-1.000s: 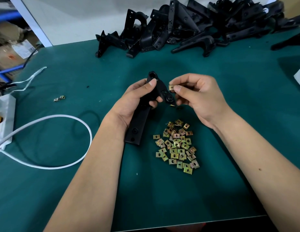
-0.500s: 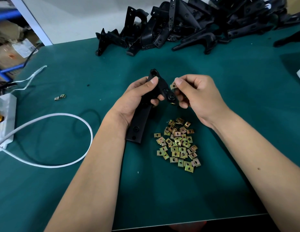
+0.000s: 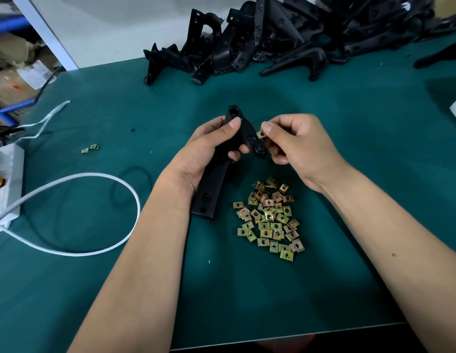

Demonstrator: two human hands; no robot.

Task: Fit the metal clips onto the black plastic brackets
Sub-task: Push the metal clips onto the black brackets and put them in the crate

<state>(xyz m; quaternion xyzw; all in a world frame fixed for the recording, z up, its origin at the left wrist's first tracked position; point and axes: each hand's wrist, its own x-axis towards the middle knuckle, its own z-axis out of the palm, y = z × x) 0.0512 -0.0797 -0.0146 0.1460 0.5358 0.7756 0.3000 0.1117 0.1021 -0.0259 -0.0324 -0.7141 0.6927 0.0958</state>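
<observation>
My left hand (image 3: 206, 151) grips a long black plastic bracket (image 3: 211, 189) above the green table, its lower end pointing toward me. My right hand (image 3: 295, 146) pinches one brass-coloured metal clip (image 3: 260, 134) between thumb and forefinger, right against the bracket's short side arm (image 3: 257, 146). Whether the clip sits on the arm or only touches it is unclear. A pile of several loose metal clips (image 3: 270, 220) lies on the table just below my hands.
A heap of black brackets (image 3: 285, 39) fills the back of the green table (image 3: 374, 149). Two stray clips (image 3: 90, 149) lie at the left. A white cable (image 3: 99, 215) loops from a white box (image 3: 5, 184) at the left edge. The table's front edge runs near me.
My right hand has brought the clip slightly down and in against the bracket's side arm. The left hand keeps its hold on the bracket, almost still.
</observation>
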